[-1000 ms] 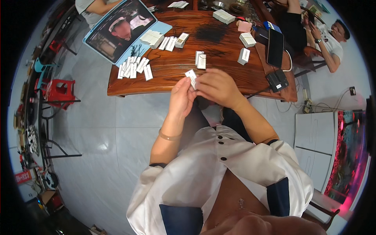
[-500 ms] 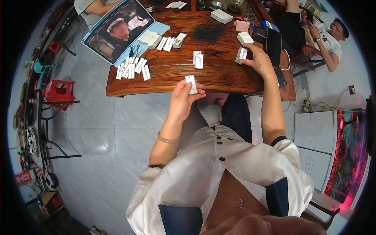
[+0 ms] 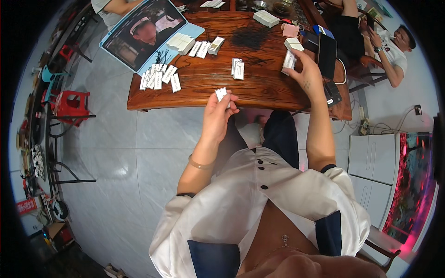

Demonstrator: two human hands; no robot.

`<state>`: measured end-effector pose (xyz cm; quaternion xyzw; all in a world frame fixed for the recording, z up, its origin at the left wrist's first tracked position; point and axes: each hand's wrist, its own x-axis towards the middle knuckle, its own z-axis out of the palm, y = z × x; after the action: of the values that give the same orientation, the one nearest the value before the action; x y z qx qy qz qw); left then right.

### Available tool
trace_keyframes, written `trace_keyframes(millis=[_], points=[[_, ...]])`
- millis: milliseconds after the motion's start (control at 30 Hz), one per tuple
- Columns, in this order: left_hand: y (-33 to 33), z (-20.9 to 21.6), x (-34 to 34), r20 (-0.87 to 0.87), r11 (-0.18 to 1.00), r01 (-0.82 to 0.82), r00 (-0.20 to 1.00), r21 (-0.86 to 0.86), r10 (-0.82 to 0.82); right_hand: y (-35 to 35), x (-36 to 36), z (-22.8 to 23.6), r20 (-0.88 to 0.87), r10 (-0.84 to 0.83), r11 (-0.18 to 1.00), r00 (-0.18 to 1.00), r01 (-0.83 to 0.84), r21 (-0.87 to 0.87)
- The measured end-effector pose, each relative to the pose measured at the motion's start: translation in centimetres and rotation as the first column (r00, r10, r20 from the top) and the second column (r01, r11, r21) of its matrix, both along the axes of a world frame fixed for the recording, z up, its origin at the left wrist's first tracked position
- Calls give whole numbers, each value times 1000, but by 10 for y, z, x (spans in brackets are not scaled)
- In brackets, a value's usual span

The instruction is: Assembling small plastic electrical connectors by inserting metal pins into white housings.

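Reddish-brown wood makes up the table (image 3: pixel 269 90) before me, and what lies on it seems laid out by reach, in a loose arc around my hands. At its far left, a tablet (image 3: pixel 143 32) in a light-blue case leans with its screen towards me, probably so I can glance at it without it crowding my arms. On the opposite side lies a black phone (image 3: pixel 327 55), beyond the tags. My right hand (image 3: pixel 309 76) is stretched to the table's right side, thumb and fingers spread about a narrow stack of white tags (image 3: pixel 289 61); I cannot tell whether they grip it or merely touch, but coming at it from the side suits its slim shape. My left hand (image 3: pixel 216 113) is drawn in by the near edge. A heap of black strings (image 3: pixel 250 37) sits farther back, central enough, I judge, for either arm. Spread tags (image 3: pixel 157 78) lie at the left, apart from that stack, which looks like a way of keeping groups separate. Smallest is the single white tag (image 3: pixel 220 93) pinched in my left hand, thumb across its face, leaving its far end exposed.
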<state>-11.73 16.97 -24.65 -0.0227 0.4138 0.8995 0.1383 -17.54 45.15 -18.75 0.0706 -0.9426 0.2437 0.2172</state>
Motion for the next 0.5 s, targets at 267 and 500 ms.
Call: trace_keyframes(millis=[267, 500], points=[[20, 1, 7, -131, 990, -84, 989, -114, 69, -101, 61, -2, -115, 503, 852, 857, -514, -101], [11, -10, 10, -334, 872, -210, 941, -442, 57, -107, 61, -17, 237, 478, 654, 846, -163, -739]])
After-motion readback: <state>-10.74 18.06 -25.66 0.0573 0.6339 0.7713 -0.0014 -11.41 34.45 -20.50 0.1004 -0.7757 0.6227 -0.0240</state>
